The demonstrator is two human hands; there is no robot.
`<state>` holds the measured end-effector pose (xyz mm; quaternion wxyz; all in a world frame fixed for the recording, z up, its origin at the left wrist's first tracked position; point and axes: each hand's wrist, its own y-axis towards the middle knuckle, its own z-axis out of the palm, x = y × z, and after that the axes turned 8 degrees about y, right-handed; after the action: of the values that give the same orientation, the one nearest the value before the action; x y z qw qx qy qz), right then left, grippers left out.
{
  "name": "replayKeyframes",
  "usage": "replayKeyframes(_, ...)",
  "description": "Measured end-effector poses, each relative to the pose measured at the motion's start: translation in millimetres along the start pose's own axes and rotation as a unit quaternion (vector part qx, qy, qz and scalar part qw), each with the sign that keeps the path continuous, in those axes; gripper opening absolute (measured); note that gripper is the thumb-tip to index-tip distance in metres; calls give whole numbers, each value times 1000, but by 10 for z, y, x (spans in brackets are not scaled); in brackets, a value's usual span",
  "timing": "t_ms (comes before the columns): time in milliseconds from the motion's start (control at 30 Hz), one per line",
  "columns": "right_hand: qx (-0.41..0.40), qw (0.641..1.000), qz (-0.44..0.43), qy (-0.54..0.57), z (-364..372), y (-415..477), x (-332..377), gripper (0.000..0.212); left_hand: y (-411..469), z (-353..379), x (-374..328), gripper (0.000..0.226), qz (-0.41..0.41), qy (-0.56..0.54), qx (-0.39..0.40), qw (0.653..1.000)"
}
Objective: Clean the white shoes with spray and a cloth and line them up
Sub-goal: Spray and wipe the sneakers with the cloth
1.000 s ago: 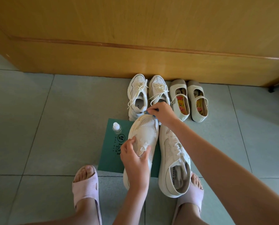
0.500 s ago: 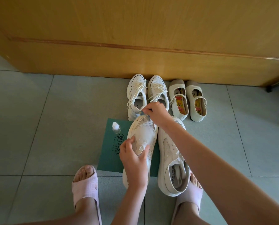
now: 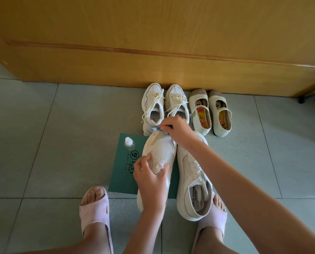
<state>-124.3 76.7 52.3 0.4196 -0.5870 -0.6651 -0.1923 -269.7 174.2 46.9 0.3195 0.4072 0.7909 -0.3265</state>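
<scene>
A white mesh sneaker (image 3: 162, 145) lies on a green mat (image 3: 125, 162), toe pointing away from me. My left hand (image 3: 151, 178) grips it over the laces. My right hand (image 3: 175, 129) presses a small blue cloth (image 3: 159, 128) against the sneaker's toe; most of the cloth is hidden under the fingers. Its mate (image 3: 193, 182) lies just to the right, touching my right arm. A small clear spray bottle (image 3: 129, 143) with a white cap stands on the mat to the left of the held sneaker.
Against the wooden door (image 3: 153, 43) stand a pair of white laced sneakers (image 3: 164, 105) and a pair of cream strap shoes (image 3: 209, 112). My feet in pink slippers (image 3: 95, 209) rest on the grey floor tiles on either side of my arms.
My right hand with the cloth has slid a little leftward across the sneaker's toe. My left hand keeps its hold on the shoe.
</scene>
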Motion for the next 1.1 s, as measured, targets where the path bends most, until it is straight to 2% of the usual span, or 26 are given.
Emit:
replayKeyframes(133, -3, 998, 55, -1, 15, 107, -30, 19, 11, -1, -106, 62, -6, 44, -11, 999)
replayKeyframes(267, -46, 993, 105, 29, 5, 81, -73, 22, 60, 8, -141, 59, -25, 58, -7, 998)
replayKeyframes(467, -117, 985, 95, 85, 55, -192, 24, 24, 113, -91, -73, 45, -29, 13, 24, 999)
replayKeyframes(600, -112, 988, 56, 94, 62, -234, 102, 26, 210, -245, -24, 38, -58, -57, 57, 995)
replayKeyframes(733, -107, 988, 50, 104, 76, -309, 100, 27, 252, -322, -4, 34, -68, -79, 73, 992)
replayKeyframes(867, -152, 983, 24, 97, 236, -413, 107, 30, 324, -419, 6, 30, -77, -88, 88, 989)
replayKeyframes(1100, -215, 967, 56, 122, 375, -566, 115, 31, 350, -459, 1, 31, -87, -100, 108, 985)
